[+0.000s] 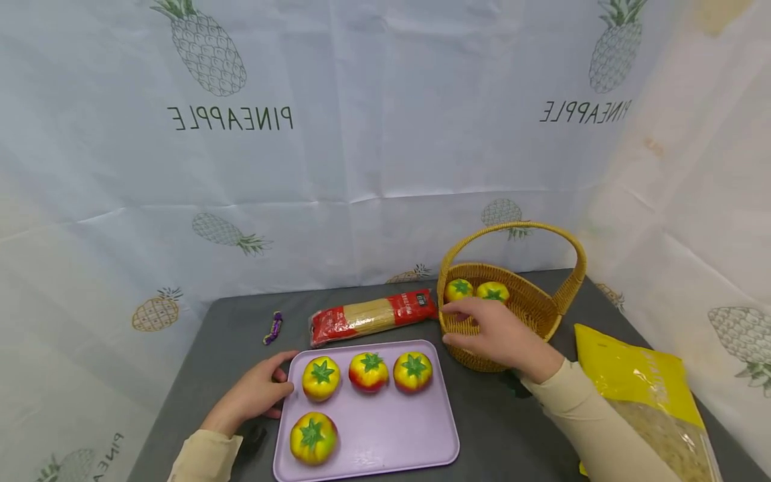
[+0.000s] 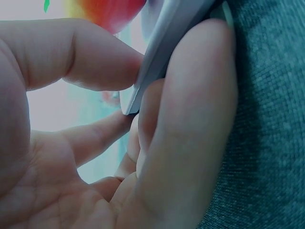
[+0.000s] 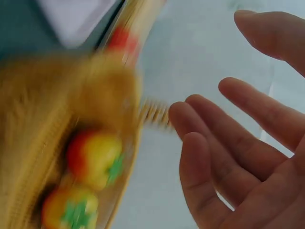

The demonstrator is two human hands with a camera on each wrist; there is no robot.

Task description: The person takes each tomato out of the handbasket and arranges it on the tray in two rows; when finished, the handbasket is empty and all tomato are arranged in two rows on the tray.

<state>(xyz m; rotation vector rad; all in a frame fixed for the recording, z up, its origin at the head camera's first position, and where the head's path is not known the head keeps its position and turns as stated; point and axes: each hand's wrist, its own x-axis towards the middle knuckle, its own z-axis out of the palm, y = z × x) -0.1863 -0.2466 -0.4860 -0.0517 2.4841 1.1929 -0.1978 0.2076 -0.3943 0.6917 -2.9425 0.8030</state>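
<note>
**Left hand on tray edge, right hand empty at basket rim**

Left hand (image 1: pixel 255 395), lower left of the head view: grips the left rim of the lilac tray (image 1: pixel 385 442). Left wrist view shows the thumb on top and fingers (image 2: pixel 186 124) curled under the thin edge, so it's a pinch on the rim.

Right hand (image 1: pixel 496 335), centre right: fingers loosely spread, holding nothing, palm just at the near-left rim of the wicker basket (image 1: pixel 542 311). Right wrist view is motion-blurred; fingers (image 3: pixel 224 124) are apart and bare.

Tray: smooth plastic, rounded corners, raised lip. Four yellow-red tomatoes (image 1: pixel 369 371) with green calyxes on it, three in a row along the far edge and one at the near left corner. Right half of the tray is bare.

Basket: woven, round, arched handle; two more tomatoes (image 1: pixel 492 292) inside at the far side.

Open room: strip of grey felt-like table (image 1: pixel 482 415) between tray and basket. Red-ended spaghetti pack (image 1: pixel 373 316) lies just behind the tray; its label is unreadable. Small purple wrapper (image 1: pixel 274 328) is left of it. Yellow bag (image 1: pixel 644 388) crowds the lower right edge.

Backdrop cloth (image 1: pixel 385 134) carries a pineapple print with mirrored "PINEAPPLE" text.
</note>
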